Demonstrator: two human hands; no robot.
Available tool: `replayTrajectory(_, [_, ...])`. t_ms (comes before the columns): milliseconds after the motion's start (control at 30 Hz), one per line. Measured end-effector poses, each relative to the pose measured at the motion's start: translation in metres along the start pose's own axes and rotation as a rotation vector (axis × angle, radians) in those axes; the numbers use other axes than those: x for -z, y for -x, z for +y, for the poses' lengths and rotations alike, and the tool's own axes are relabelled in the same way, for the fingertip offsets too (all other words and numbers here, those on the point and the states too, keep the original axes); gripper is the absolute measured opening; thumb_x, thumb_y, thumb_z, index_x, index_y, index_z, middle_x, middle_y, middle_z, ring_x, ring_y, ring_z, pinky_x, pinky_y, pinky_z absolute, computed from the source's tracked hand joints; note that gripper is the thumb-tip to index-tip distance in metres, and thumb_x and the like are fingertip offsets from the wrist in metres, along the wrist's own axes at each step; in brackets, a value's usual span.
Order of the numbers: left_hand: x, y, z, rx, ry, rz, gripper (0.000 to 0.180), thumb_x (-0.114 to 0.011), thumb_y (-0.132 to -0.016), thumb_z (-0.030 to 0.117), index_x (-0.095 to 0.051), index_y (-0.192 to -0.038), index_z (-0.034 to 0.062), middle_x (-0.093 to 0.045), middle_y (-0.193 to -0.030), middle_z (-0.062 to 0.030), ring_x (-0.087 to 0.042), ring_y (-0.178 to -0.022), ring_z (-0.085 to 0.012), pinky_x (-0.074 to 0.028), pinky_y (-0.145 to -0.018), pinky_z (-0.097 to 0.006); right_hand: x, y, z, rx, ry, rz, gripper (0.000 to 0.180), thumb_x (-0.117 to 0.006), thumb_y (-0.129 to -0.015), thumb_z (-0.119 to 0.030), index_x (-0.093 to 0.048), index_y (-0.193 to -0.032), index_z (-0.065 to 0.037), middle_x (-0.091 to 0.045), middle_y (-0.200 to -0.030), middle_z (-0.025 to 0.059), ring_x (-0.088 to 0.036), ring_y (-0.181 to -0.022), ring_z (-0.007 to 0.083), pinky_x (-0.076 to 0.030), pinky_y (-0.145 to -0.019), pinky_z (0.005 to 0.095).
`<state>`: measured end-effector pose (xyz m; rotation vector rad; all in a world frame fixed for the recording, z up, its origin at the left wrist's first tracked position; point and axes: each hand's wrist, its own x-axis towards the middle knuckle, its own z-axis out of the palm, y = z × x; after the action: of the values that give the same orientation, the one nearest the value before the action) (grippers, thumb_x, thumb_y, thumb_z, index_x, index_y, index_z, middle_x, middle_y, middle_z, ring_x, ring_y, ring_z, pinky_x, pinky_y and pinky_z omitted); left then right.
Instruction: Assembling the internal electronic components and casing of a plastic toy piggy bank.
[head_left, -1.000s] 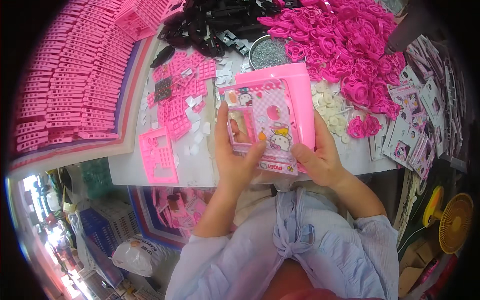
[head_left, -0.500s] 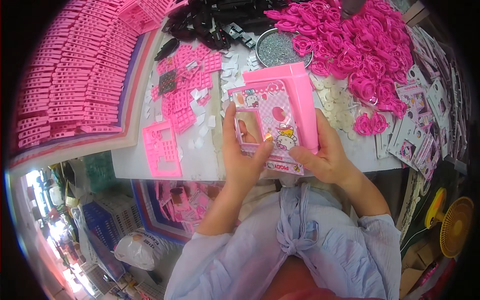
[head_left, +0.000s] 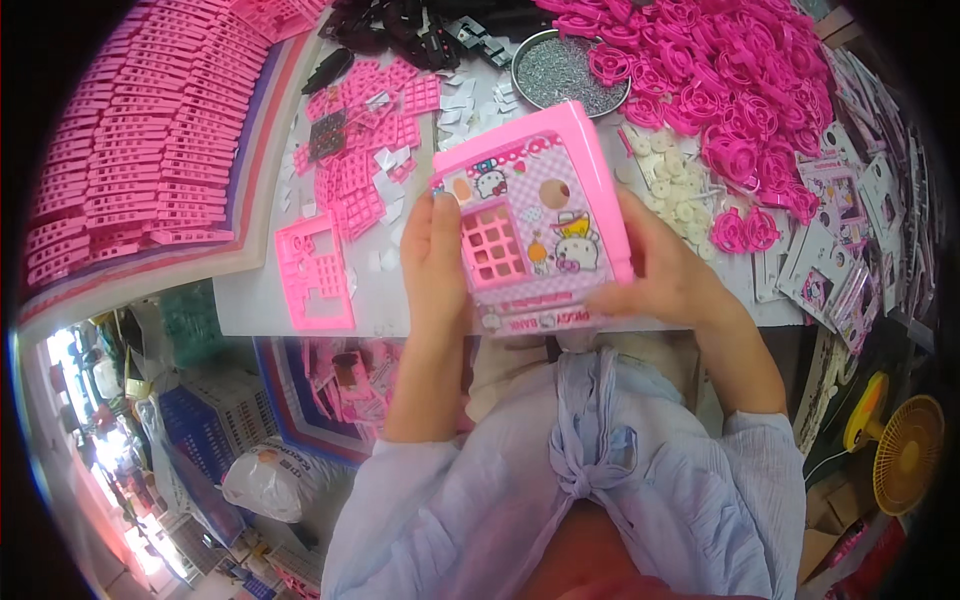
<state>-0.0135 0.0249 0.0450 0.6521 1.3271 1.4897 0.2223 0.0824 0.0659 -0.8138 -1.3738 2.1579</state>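
Observation:
Both hands hold a pink plastic toy panel (head_left: 603, 190) above the front edge of the table. A printed cartoon sheet (head_left: 545, 225) lies over its face, and the panel's pink grid (head_left: 492, 247) shows through the sheet's square cut-out. My left hand (head_left: 435, 255) grips the left edge, its thumb at the upper left corner of the sheet. On the right side my right hand (head_left: 665, 265) clasps the panel, thumb low on the sheet. The back of the panel is hidden.
Stacked pink frames (head_left: 150, 150) fill a lined box at left. A pink frame (head_left: 315, 275) and loose pink grids (head_left: 350, 190) lie nearby. Beyond are black parts (head_left: 400, 35) and a bowl of screws (head_left: 570, 75). Magenta rings (head_left: 740, 90), white discs (head_left: 675, 180) and printed sheets (head_left: 840, 230) lie right.
The printed sheet, held in front of the panel before, now lies over its face. The panel has moved left and my left hand has shifted to its left edge.

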Motion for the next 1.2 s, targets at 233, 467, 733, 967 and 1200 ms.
replayTrajectory(233, [-0.012,-0.004,0.000,-0.228,0.019,-0.034,0.028,-0.049,-0.108,0.020,-0.049,-0.128,0.0007,-0.066,-0.108,-0.0070,-0.065,-0.089,-0.0092,-0.055,-0.076,-0.025,-0.002,0.015,0.025,0.183,-0.256,0.057,0.070,-0.072,-0.088,0.001,-0.038,-0.149,0.005,-0.060,-0.135,0.0139,-0.063,-0.118,0.0200,-0.051,-0.102,0.0338])
replayTrajectory(467, [-0.001,-0.003,0.009,-0.216,0.059,0.003,0.024,-0.048,-0.109,0.023,-0.055,-0.119,0.0018,-0.065,-0.106,-0.0048,-0.064,-0.091,-0.0079,-0.055,-0.080,-0.026,0.000,0.014,0.019,0.057,-0.309,0.048,0.058,-0.072,-0.088,0.000,-0.047,-0.140,0.004,-0.063,-0.129,0.0129,-0.063,-0.116,0.0196,-0.050,-0.104,0.0351])
replayTrajectory(733, [0.005,-0.021,0.003,-0.186,-0.099,0.063,0.031,-0.045,-0.111,0.028,-0.060,-0.100,0.0023,-0.058,-0.086,0.0035,-0.048,-0.075,-0.0023,-0.040,-0.064,-0.022,-0.018,0.017,0.029,0.235,-0.138,0.210,0.041,-0.070,-0.090,-0.001,-0.054,-0.127,0.002,-0.065,-0.119,0.0086,-0.061,-0.110,0.0133,-0.048,-0.100,0.0308])
replayTrajectory(967, [-0.015,0.010,-0.021,-0.259,-0.165,0.159,0.032,-0.043,-0.110,0.026,-0.057,-0.096,0.0013,-0.053,-0.081,0.0029,-0.050,-0.075,-0.0053,-0.045,-0.068,-0.025,-0.017,0.007,0.041,0.219,-0.216,0.252,0.042,-0.069,-0.090,0.000,-0.054,-0.129,0.003,-0.066,-0.120,0.0097,-0.062,-0.110,0.0137,-0.049,-0.098,0.0309])
replayTrajectory(1200, [0.028,-0.023,-0.007,-0.712,-0.637,-0.076,0.012,-0.062,-0.097,0.013,-0.062,-0.095,0.0010,-0.063,-0.089,-0.0116,-0.061,-0.081,-0.0178,-0.050,-0.073,-0.030,0.025,-0.022,0.005,0.027,0.165,0.164,0.042,-0.074,-0.087,-0.006,-0.063,-0.127,0.000,-0.069,-0.121,0.0112,-0.063,-0.115,0.0207,-0.051,-0.097,0.0352])
